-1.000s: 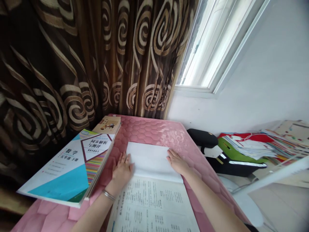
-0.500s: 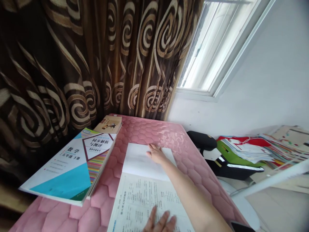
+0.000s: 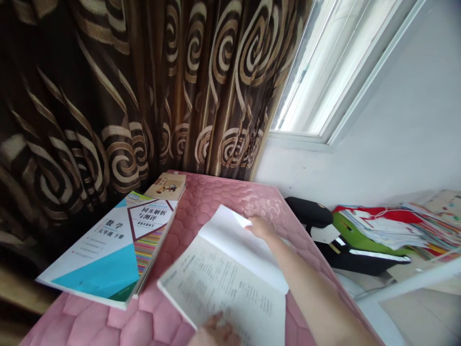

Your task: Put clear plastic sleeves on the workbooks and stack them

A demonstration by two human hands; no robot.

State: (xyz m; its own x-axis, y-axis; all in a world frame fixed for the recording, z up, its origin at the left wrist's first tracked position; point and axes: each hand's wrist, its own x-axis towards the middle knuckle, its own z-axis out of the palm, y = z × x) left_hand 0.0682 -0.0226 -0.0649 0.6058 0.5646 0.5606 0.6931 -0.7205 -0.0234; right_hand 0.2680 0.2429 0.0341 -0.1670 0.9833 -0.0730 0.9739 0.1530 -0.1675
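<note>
An open book (image 3: 230,288) lies askew on the pink quilted surface, its printed page nearer me and a blank white page (image 3: 230,228) on the far side. My right hand (image 3: 261,227) pinches the far edge of the white page, where a corner curls up. My left hand (image 3: 218,331) rests on the lower part of the printed page; its fingers are somewhat blurred, and the frame cuts the hand off. Left of the book is a stack with a white and blue mathematics book (image 3: 108,254) on top.
Behind the stack lies a tan booklet (image 3: 168,186). A patterned brown curtain (image 3: 194,96) hangs along the far side, next to a window (image 3: 320,72). To the right, beyond the edge of the pink quilted surface (image 3: 205,192), are a black bag (image 3: 360,257) and piled papers (image 3: 389,226).
The open book has turned on the surface, its near left corner now farther up. My right hand has gone from lying flat on the white page to gripping its edge. My left hand shifted left.
</note>
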